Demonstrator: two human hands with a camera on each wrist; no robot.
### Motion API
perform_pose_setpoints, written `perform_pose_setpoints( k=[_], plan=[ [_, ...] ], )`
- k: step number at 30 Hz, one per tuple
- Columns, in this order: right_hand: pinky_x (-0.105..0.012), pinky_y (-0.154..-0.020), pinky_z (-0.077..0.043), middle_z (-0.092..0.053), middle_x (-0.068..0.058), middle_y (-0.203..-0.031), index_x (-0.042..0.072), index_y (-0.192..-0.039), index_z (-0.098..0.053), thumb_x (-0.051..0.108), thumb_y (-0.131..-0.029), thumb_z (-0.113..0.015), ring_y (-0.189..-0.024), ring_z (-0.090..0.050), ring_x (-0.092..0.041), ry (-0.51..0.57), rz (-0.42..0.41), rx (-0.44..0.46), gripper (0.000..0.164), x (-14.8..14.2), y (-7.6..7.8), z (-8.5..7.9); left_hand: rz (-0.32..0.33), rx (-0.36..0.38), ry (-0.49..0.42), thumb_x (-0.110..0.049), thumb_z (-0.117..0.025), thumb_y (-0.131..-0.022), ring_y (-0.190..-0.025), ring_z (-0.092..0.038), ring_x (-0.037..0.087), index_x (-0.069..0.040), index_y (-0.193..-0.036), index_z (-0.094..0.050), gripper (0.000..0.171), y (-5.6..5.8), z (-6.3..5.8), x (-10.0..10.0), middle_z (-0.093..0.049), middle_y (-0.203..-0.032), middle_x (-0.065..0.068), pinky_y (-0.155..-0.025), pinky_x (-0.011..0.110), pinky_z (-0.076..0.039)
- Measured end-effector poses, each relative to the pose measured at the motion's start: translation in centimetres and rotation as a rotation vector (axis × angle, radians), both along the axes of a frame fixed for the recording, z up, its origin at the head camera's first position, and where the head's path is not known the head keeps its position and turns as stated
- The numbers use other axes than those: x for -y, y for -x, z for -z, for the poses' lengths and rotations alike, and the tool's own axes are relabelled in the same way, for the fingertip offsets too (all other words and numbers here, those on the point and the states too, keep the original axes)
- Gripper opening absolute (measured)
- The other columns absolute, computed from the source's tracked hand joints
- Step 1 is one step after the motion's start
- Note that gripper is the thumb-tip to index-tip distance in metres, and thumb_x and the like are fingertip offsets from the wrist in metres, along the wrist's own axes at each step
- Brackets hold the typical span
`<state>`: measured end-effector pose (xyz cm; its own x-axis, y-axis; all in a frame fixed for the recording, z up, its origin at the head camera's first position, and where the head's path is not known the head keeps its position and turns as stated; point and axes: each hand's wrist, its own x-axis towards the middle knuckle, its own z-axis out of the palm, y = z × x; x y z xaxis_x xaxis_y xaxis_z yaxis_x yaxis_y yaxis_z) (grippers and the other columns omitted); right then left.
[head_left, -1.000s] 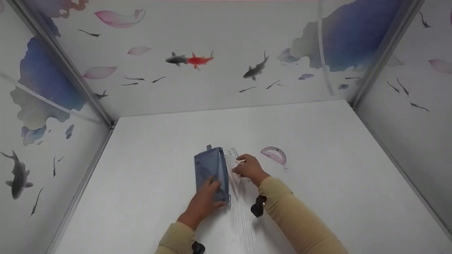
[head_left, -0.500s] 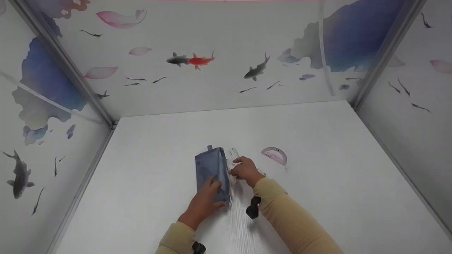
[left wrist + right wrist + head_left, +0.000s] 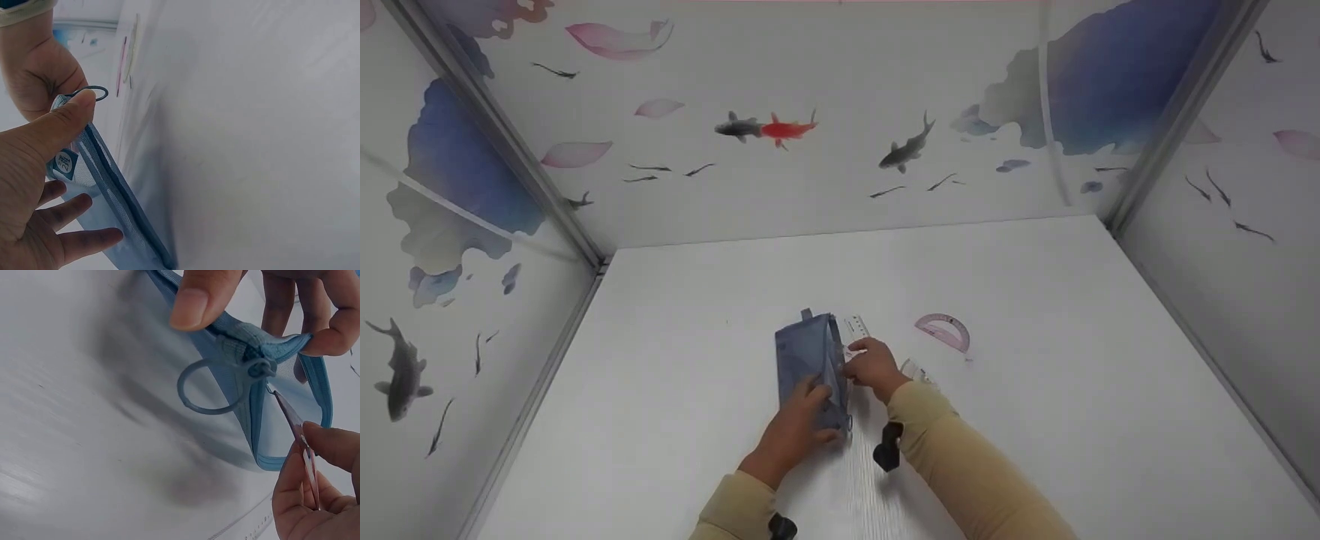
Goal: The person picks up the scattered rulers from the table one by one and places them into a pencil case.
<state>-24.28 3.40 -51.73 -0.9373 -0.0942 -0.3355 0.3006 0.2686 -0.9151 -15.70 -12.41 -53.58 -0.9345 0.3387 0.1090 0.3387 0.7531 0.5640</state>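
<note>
The blue pouch (image 3: 801,343) is near the middle of the desk (image 3: 697,345), its unzipped mouth facing the right hand (image 3: 874,367). It looks light and soft, mesh and thin cloth that would sag unless steadied, so the firmer zipped rim seems the best place to hold it. The left hand (image 3: 791,433) pinches that rim at the near end, beside the zip ring (image 3: 209,409), with 3 fingers spread loosely over the side. The right hand pinches 1 thin, pink-edged piece (image 3: 292,419) between thumb and fingers, its tip at the pouch mouth. That piece looks stiff, light and probably slick, perhaps brittle if bent; a flat pinch at its outer end should suit it and keep the tip free. The ruler (image 3: 856,325) and protractor (image 3: 956,328) look similarly thin, likely easier to lift by an edge.
</note>
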Motion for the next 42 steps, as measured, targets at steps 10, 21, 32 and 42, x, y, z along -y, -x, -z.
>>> perform_pose_setpoints(
  k=[10,21,32,42],
  plan=[
    [-0.031,-0.070,-0.055,-0.064,-0.017,-0.098,-0.006,-0.124,-0.053,-0.008,-0.080,-0.061,-0.075,-0.060,-0.020,-0.075,0.015,-0.018,0.045,0.3,-0.1,0.2,-0.004,0.005,0.000,-0.021,-0.083,-0.076,-0.122,-0.050,0.041,-0.007,-0.124,-0.052,0.058,0.1,-0.2,0.0,-0.038,-0.144,0.025,-0.089,0.050,-0.051],
    [-0.031,-0.067,-0.054,-0.065,-0.013,-0.088,-0.006,-0.114,-0.060,-0.003,-0.079,-0.067,-0.070,-0.060,-0.018,-0.205,-0.033,-0.093,0.035,0.4,-0.2,0.2,-0.013,0.018,-0.004,-0.020,-0.083,-0.077,-0.123,-0.050,0.042,-0.009,-0.126,-0.053,0.058,0.0,-0.1,0.0,-0.038,-0.145,0.026,-0.091,0.051,-0.050],
    [-0.029,-0.062,-0.050,-0.064,-0.011,-0.085,-0.006,-0.112,-0.063,-0.002,-0.078,-0.067,-0.066,-0.056,-0.016,-0.208,-0.066,-0.146,0.035,-0.1,0.0,0.7,0.007,-0.011,-0.012,-0.020,-0.083,-0.076,-0.120,-0.052,0.039,-0.007,-0.119,-0.052,0.054,0.1,-0.2,-0.1,-0.038,-0.142,0.026,-0.091,0.048,-0.051],
    [-0.026,-0.059,-0.046,-0.060,-0.008,-0.083,-0.005,-0.113,-0.062,-0.002,-0.080,-0.066,-0.065,-0.053,-0.014,-0.172,-0.098,-0.223,0.033,-1.0,-0.2,0.7,0.007,-0.008,-0.031,-0.020,-0.083,-0.076,-0.120,-0.051,0.041,-0.008,-0.118,-0.053,0.053,0.1,-0.1,-0.2,-0.038,-0.143,0.026,-0.090,0.049,-0.050]
  ],
)
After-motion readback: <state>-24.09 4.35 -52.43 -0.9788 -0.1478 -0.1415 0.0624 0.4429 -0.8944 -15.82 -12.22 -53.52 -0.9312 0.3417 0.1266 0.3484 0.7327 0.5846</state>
